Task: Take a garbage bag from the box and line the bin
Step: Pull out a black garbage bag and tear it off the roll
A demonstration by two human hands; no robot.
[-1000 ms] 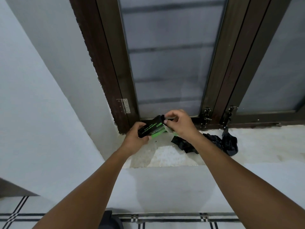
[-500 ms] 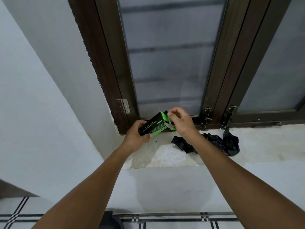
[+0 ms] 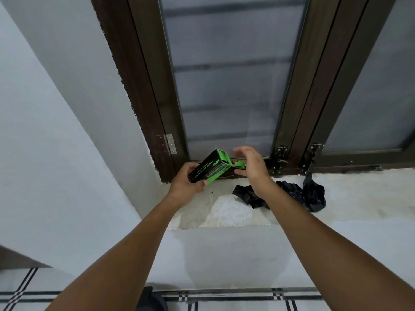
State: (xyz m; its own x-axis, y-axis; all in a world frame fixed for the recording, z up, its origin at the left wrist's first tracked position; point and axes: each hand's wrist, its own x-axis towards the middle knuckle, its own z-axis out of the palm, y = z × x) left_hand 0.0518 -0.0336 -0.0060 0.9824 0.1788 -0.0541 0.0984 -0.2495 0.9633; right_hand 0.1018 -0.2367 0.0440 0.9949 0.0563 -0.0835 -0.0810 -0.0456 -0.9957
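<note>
My left hand (image 3: 185, 184) grips the lower end of a black and green garbage bag box (image 3: 210, 168), which is tilted up to the right over the window sill (image 3: 363, 194). The box's upper end is open, with a torn green flap (image 3: 239, 164) sticking out. My right hand (image 3: 252, 169) is at that open end, fingers spread and curved around the flap without closing on it. A crumpled black garbage bag (image 3: 311, 195) lies on the sill to the right, partly behind my right wrist.
A dark wooden window frame (image 3: 143, 104) with frosted panes rises right behind the box, with metal latches (image 3: 281, 157) at its base. White walls close in on the left and below the sill. A dark rounded object (image 3: 150, 298) shows at the bottom edge above a tiled floor.
The box has been tilted further up and its end has come open. My right hand has gone from pinching the flap to spread fingers beside it.
</note>
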